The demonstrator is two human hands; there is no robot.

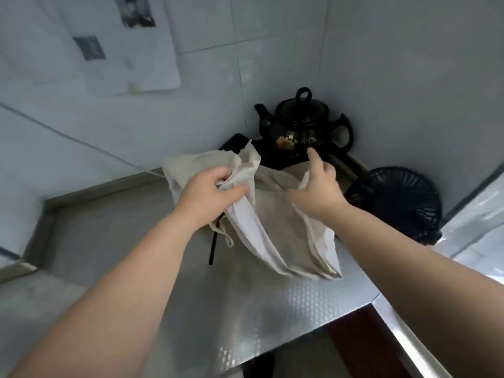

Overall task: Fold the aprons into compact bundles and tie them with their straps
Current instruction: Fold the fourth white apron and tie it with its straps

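Near the far corner of the bench (109,230), left hand (210,195) and right hand (319,192) grips clamp the apron (278,230) top; its length runs toward the near edge.

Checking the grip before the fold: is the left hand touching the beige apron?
Touching. In the head view the left hand curls fingers and thumb round a bunched fold of the beige apron.
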